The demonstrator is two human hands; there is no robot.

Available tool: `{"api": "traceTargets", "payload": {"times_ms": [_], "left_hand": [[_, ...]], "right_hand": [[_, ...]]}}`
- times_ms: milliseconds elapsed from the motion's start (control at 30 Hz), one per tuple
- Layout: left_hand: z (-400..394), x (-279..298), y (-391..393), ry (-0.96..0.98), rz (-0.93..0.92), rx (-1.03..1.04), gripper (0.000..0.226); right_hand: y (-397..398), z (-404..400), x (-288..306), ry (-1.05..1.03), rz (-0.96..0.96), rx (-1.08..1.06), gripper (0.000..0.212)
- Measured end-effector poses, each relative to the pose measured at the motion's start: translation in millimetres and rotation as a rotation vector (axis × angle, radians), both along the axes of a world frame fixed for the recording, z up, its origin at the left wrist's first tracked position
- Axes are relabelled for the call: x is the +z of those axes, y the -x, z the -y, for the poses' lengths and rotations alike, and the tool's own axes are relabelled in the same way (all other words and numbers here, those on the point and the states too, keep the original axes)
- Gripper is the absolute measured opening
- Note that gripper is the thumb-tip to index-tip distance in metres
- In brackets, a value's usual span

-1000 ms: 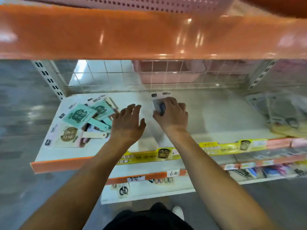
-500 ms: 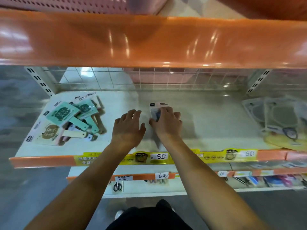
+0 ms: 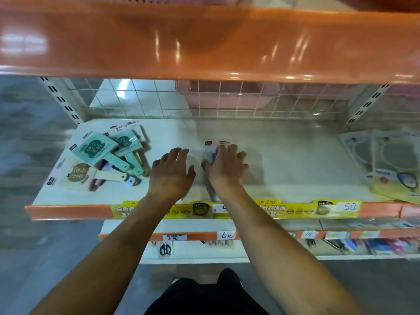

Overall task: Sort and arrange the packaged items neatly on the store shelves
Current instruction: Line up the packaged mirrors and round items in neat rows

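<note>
Both my hands lie on the white shelf [image 3: 295, 160] near its middle. My right hand [image 3: 227, 167] rests on a small clear packaged item [image 3: 210, 150] with a white header card; its fingers curl over the pack, and most of the pack is hidden. My left hand [image 3: 170, 176] is just to the left, fingers spread, palm down on the shelf, holding nothing. A loose pile of teal and cream paddle-shaped packaged items [image 3: 104, 155] lies at the shelf's left end, overlapping at angles.
Flat clear packs with round items [image 3: 391, 162] lie at the shelf's right end. An orange shelf edge [image 3: 204, 42] hangs overhead. A wire grid [image 3: 227, 101] backs the shelf. Yellow price strips [image 3: 306, 209] line the front edge. A lower shelf holds scissors [image 3: 165, 249].
The view has shifted, so the shelf sits lower in frame. Both hands have stayed on the shelf; the right hand has kept covering the small pack and has slid slightly toward me.
</note>
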State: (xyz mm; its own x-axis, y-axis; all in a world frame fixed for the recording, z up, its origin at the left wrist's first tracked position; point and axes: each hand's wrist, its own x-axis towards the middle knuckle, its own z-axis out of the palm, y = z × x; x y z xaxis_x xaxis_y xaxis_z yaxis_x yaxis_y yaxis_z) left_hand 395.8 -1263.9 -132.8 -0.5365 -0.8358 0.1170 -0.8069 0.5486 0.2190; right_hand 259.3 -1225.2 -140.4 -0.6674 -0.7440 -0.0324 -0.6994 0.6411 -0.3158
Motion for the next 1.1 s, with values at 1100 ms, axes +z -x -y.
{"api": "traceTargets", "payload": {"times_ms": [1100], "left_hand": [[-3.8,3.8,58.3,-0.11,0.101,-0.316,0.03]], "right_hand": [[56.5,-43.6,0.4,-0.021,0.009,0.503,0.03]]}}
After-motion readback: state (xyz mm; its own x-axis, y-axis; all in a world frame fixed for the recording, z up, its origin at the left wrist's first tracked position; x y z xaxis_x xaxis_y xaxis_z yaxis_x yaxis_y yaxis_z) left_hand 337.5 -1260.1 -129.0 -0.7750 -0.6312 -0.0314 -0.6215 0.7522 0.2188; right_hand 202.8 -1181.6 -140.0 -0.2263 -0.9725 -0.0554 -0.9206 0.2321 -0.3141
